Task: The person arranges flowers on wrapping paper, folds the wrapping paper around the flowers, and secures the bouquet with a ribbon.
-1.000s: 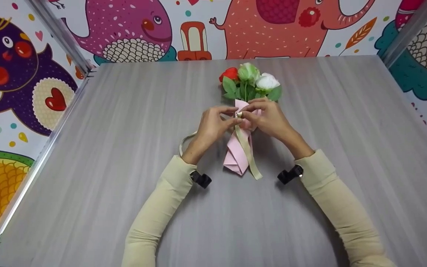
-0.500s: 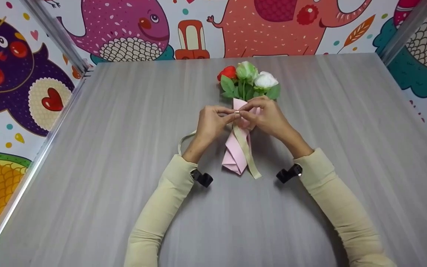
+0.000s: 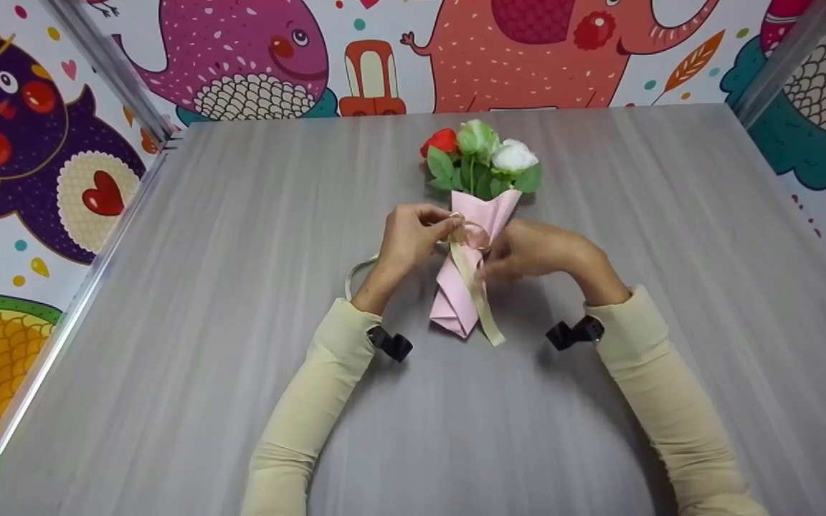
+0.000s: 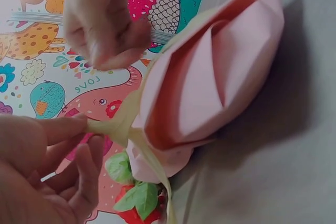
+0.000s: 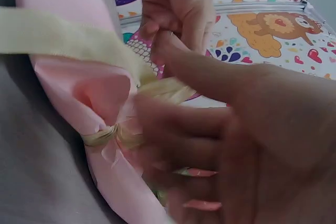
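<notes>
A bouquet wrapped in pink paper (image 3: 486, 206) lies on the table, with a red flower (image 3: 441, 141), a green flower (image 3: 479, 139) and a white flower (image 3: 515, 155) at its far end. Cream ribbon (image 4: 122, 124) is tied around the wrap's narrow middle, and one tail runs down over the paper. My left hand (image 3: 411, 233) pinches the ribbon at the knot between thumb and forefinger. Beside the wrap's right side is my right hand (image 3: 546, 251), its fingers loose and blurred, near the hanging tail. Nothing shows in its grasp.
The grey wood-grain table (image 3: 205, 373) reaches back to a wall (image 3: 413, 21) printed with cartoon animals. Another length of ribbon (image 3: 359, 269) loops behind my left wrist. Black wrist cameras (image 3: 391, 345) sit at both cuffs.
My right hand has let go of the ribbon at the knot and moved down and right toward the tail. My left hand stays pinching the ribbon; the bouquet stays put.
</notes>
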A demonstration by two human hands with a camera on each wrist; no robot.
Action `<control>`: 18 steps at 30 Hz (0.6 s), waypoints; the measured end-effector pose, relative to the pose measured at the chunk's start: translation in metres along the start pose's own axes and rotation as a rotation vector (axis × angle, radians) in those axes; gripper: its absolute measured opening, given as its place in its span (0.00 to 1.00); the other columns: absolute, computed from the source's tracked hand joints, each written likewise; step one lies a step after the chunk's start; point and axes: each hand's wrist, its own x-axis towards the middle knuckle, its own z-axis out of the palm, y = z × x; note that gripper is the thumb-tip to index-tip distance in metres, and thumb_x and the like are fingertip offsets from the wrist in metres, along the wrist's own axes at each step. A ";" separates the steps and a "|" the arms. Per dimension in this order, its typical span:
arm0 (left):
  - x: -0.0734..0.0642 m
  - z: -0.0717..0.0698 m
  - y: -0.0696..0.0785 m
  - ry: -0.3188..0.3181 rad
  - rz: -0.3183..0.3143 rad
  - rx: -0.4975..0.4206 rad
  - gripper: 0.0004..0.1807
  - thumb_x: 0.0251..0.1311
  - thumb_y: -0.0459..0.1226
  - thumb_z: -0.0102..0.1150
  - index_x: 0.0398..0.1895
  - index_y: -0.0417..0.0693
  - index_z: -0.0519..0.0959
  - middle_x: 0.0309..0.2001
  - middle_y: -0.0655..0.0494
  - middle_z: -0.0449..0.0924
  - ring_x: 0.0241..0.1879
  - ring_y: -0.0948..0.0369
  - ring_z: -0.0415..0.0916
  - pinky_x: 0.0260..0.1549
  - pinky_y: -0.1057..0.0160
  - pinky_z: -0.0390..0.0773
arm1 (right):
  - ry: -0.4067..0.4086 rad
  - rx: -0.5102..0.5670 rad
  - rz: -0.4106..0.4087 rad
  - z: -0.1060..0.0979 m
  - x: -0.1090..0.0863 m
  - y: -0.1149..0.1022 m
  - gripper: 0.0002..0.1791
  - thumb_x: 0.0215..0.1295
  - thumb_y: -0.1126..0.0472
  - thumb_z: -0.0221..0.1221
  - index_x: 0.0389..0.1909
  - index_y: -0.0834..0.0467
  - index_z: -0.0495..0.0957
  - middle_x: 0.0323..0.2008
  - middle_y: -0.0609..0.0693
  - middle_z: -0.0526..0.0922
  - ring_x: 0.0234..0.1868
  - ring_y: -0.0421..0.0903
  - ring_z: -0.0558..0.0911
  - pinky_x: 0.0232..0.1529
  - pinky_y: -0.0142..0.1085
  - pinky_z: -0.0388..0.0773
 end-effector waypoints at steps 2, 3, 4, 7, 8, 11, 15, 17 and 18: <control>0.001 0.000 -0.001 0.002 -0.009 -0.004 0.09 0.60 0.37 0.69 0.39 0.40 0.89 0.36 0.45 0.89 0.27 0.65 0.78 0.23 0.73 0.75 | -0.127 -0.053 0.010 0.001 0.000 -0.001 0.20 0.66 0.51 0.65 0.24 0.63 0.85 0.17 0.49 0.80 0.18 0.36 0.69 0.21 0.29 0.63; 0.001 0.000 -0.001 0.002 -0.016 -0.009 0.09 0.60 0.37 0.69 0.40 0.40 0.88 0.36 0.45 0.89 0.27 0.65 0.78 0.23 0.73 0.75 | -0.170 -0.074 0.013 0.003 0.000 -0.002 0.20 0.66 0.50 0.65 0.24 0.63 0.85 0.18 0.51 0.82 0.19 0.36 0.70 0.22 0.29 0.64; 0.001 -0.001 -0.001 0.001 -0.024 -0.016 0.09 0.60 0.37 0.69 0.40 0.40 0.88 0.36 0.45 0.89 0.27 0.66 0.78 0.23 0.73 0.76 | -0.201 -0.083 0.021 0.004 0.001 -0.003 0.21 0.66 0.49 0.65 0.24 0.63 0.86 0.19 0.54 0.84 0.19 0.37 0.71 0.22 0.29 0.64; 0.001 -0.001 -0.001 0.000 -0.038 -0.028 0.09 0.61 0.37 0.69 0.40 0.40 0.88 0.36 0.45 0.88 0.26 0.67 0.78 0.23 0.72 0.76 | -0.238 -0.059 0.038 0.008 0.005 -0.004 0.19 0.66 0.49 0.65 0.28 0.63 0.87 0.25 0.58 0.88 0.22 0.39 0.77 0.24 0.29 0.68; 0.001 -0.001 -0.001 0.000 -0.041 -0.031 0.09 0.61 0.37 0.68 0.41 0.40 0.88 0.36 0.45 0.88 0.25 0.67 0.78 0.23 0.72 0.76 | -0.244 -0.041 0.035 0.009 0.006 -0.004 0.17 0.66 0.51 0.65 0.29 0.63 0.87 0.26 0.58 0.88 0.23 0.40 0.79 0.25 0.29 0.69; 0.002 -0.002 -0.002 -0.007 -0.055 -0.051 0.10 0.62 0.37 0.68 0.42 0.40 0.88 0.37 0.45 0.89 0.25 0.67 0.79 0.24 0.69 0.80 | -0.243 -0.004 0.006 0.011 0.008 -0.002 0.12 0.66 0.58 0.65 0.30 0.64 0.88 0.26 0.58 0.89 0.26 0.43 0.84 0.26 0.28 0.72; 0.004 -0.002 -0.002 -0.022 -0.092 -0.083 0.10 0.63 0.36 0.66 0.43 0.39 0.87 0.40 0.44 0.89 0.27 0.66 0.82 0.28 0.65 0.83 | -0.241 0.021 0.011 0.012 0.008 -0.001 0.14 0.67 0.57 0.64 0.30 0.64 0.88 0.24 0.57 0.89 0.26 0.45 0.86 0.25 0.28 0.72; 0.004 -0.002 -0.002 -0.028 -0.111 -0.092 0.10 0.64 0.36 0.66 0.44 0.39 0.86 0.41 0.43 0.89 0.27 0.66 0.82 0.28 0.65 0.83 | -0.253 0.021 0.038 0.014 0.008 -0.003 0.17 0.68 0.53 0.63 0.29 0.63 0.88 0.23 0.56 0.89 0.26 0.45 0.86 0.25 0.29 0.72; 0.004 -0.002 -0.003 -0.029 -0.119 -0.099 0.10 0.64 0.36 0.65 0.44 0.39 0.85 0.41 0.43 0.89 0.27 0.66 0.82 0.27 0.66 0.83 | -0.262 0.015 0.046 0.014 0.008 -0.003 0.19 0.68 0.50 0.63 0.29 0.62 0.88 0.22 0.55 0.88 0.26 0.45 0.86 0.24 0.29 0.71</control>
